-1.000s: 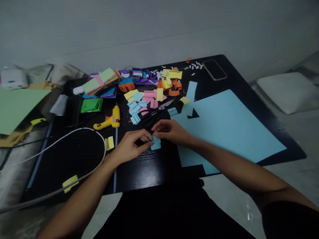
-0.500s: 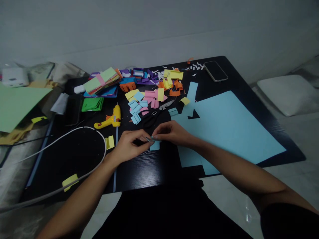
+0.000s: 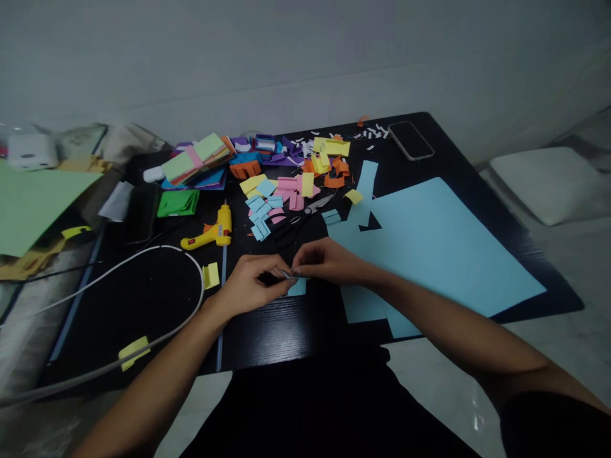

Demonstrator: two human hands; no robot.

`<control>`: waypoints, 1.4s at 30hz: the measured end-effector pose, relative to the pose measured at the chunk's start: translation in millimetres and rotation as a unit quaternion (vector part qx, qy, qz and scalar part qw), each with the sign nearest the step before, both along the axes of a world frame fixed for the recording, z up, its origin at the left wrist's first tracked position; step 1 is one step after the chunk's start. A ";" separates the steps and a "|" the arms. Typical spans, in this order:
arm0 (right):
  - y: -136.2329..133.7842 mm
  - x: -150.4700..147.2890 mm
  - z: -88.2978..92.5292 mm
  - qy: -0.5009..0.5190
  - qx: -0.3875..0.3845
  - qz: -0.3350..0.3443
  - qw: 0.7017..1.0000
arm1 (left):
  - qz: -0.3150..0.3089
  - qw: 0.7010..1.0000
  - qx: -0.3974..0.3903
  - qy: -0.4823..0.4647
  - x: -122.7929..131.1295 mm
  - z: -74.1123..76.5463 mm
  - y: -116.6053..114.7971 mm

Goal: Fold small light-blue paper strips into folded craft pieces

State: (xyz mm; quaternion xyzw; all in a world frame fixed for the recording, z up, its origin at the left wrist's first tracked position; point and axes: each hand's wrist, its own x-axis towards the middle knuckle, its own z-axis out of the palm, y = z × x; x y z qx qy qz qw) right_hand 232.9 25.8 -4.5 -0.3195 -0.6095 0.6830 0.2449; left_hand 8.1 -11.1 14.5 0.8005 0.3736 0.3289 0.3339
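Both my hands meet over the near middle of the black table [image 3: 286, 331]. My left hand [image 3: 252, 284] and my right hand [image 3: 324, 262] pinch a small light-blue paper piece [image 3: 296, 284] between their fingertips, folding it just above the tabletop. A large light-blue paper sheet [image 3: 439, 248] with cut-out notches lies under my right forearm. Black-handled scissors [image 3: 300, 216] lie just beyond my hands.
A yellow glue gun [image 3: 210, 232] lies left of the scissors, its white cable [image 3: 143, 254] looping over the table's left part. Several folded coloured paper pieces [image 3: 281, 191] and a stack of coloured sheets [image 3: 195, 159] fill the far side. A phone [image 3: 410, 140] rests far right.
The small blue piece has been folded narrower between my fingertips. Both hands stayed in nearly the same spot; the view shifted slightly.
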 end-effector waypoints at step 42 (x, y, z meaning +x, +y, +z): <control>-15.0 -3.1 6.7 -0.142 0.296 -0.174 0.928 | 0.129 0.990 0.056 0.024 5.5 -1.2 -0.5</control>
